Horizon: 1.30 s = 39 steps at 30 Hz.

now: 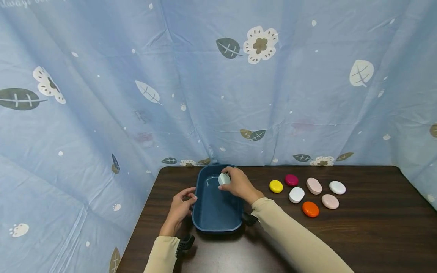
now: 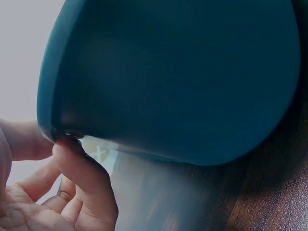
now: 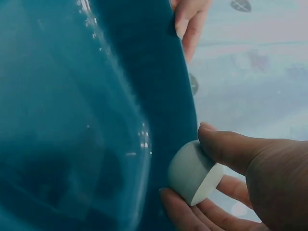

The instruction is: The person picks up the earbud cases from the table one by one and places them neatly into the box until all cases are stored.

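Note:
A deep blue rectangular plastic basin (image 1: 218, 212) with rounded corners stands on the table. At its left side my left hand (image 1: 181, 206) pinches the rim; the left wrist view shows finger and thumb (image 2: 84, 173) at the rim's edge. My right hand (image 1: 239, 184) is over the far part of the basin and holds a pale, whitish bar of soap (image 1: 223, 179) between thumb and fingers. In the right wrist view this soap (image 3: 190, 171) is tilted on edge, close to the basin's inner wall. Inside, the basin's floor shows bare.
To the right lie several oval soaps: yellow (image 1: 275, 186), magenta (image 1: 291, 180), white (image 1: 296, 195), orange (image 1: 310, 209), pale pink (image 1: 314, 186), another pale pink (image 1: 330, 201) and another white (image 1: 337, 187). A blue patterned curtain (image 1: 205, 94) hangs behind the dark wooden table (image 1: 375, 227).

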Tool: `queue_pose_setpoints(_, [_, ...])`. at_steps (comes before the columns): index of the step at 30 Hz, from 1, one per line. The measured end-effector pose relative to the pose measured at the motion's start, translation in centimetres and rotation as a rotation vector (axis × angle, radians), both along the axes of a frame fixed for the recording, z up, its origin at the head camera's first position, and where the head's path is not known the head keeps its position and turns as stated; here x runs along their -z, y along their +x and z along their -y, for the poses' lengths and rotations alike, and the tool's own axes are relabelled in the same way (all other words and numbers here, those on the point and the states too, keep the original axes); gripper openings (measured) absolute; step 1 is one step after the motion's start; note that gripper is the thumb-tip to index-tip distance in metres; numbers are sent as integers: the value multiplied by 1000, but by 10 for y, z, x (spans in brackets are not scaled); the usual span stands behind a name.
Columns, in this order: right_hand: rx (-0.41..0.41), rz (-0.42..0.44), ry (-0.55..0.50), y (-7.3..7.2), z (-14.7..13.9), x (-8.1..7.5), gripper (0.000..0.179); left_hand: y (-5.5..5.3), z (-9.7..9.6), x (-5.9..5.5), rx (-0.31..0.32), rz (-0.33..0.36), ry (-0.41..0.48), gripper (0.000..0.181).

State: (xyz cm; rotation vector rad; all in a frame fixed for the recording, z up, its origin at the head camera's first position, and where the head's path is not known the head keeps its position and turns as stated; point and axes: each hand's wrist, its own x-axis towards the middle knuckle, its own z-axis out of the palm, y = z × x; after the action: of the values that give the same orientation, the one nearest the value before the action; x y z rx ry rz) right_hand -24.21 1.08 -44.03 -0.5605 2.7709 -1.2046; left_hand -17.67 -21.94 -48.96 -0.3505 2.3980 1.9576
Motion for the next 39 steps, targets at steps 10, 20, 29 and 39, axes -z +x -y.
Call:
queue_pose_setpoints(10, [0,80,14,-10,16,8,54,2,1,-2,9,2,-1,38])
queue_pose_setpoints(20, [15,163,-28,-20,25,19,54,1,1,-1,8,-1,-8,37])
queue_pose_setpoints(29, [33,183,-22,-22,31,23,53,1,0,-3,14,8,-9,38])
queue_pose_setpoints(39, [10,176,-73,-19,21,22,50,1,1,-1,10,8,10,38])
